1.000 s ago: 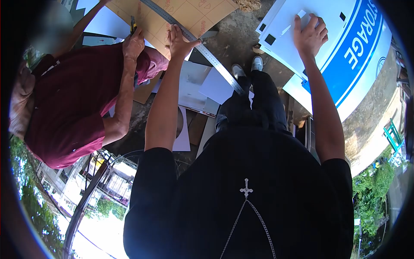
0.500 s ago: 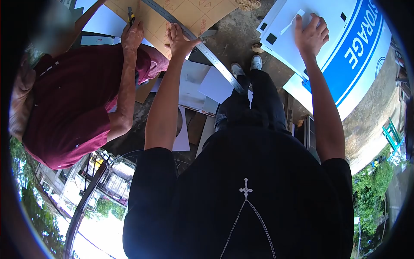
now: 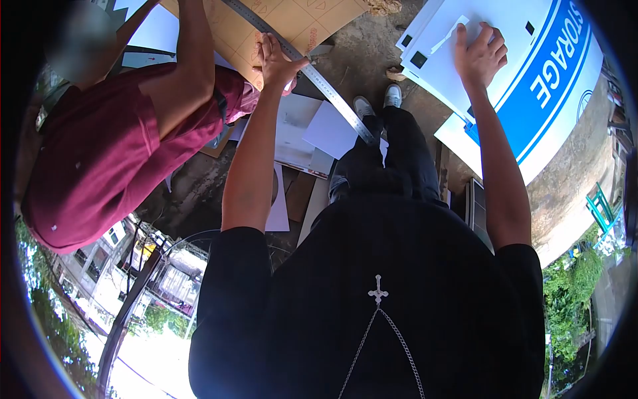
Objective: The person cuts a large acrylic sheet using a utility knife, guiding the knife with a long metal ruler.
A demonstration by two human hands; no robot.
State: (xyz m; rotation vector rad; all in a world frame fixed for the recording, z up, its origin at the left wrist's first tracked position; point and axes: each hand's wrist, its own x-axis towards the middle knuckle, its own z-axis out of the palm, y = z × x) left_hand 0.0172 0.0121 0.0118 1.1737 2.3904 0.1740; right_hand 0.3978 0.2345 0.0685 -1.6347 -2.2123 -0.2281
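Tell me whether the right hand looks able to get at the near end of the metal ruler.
Probably yes. The right hand lies with fingers apart on the white panel, and the metal ruler juts past the brown board, nothing visible covering that end.

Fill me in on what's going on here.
The wearer's left hand is spread on a brown sheet beside a long metal ruler, which juts past the sheet's edge. The right hand rests on a blue-and-white STORAGE sign. A person in maroon bends over at the left, reaching forward, hands not clearly visible.
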